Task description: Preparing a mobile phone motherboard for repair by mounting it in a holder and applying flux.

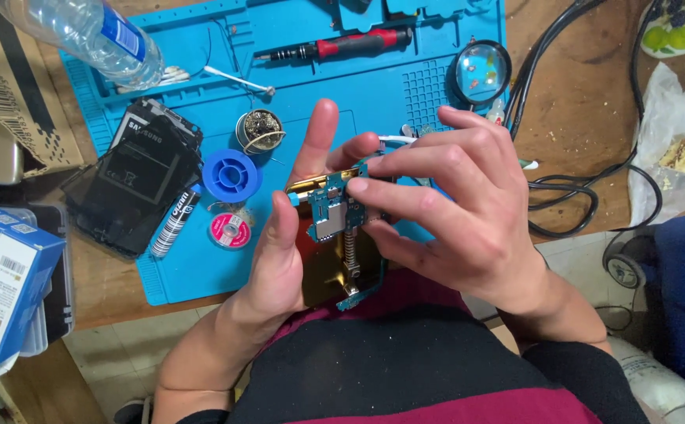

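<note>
A gold phone frame point(328, 275) is propped up over the near edge of the blue work mat point(201, 259). My left hand point(280, 251) cradles it from the left, fingers raised behind it. My right hand point(460, 212) reaches in from the right and pinches a small blue circuit board point(331, 212) against the frame with fingertips. A thin flex strip runs down the frame to a small blue board piece point(352, 300) at its lower end.
On the mat lie a red-handled screwdriver point(342, 45), a magnifier point(482, 71), a brass-wool tip cleaner point(259, 130), a blue solder spool point(231, 175), a pink wick reel point(229, 229), a black battery and phone parts point(134, 184), a plastic bottle point(91, 35). Boxes sit left, black cables point(586, 188) right.
</note>
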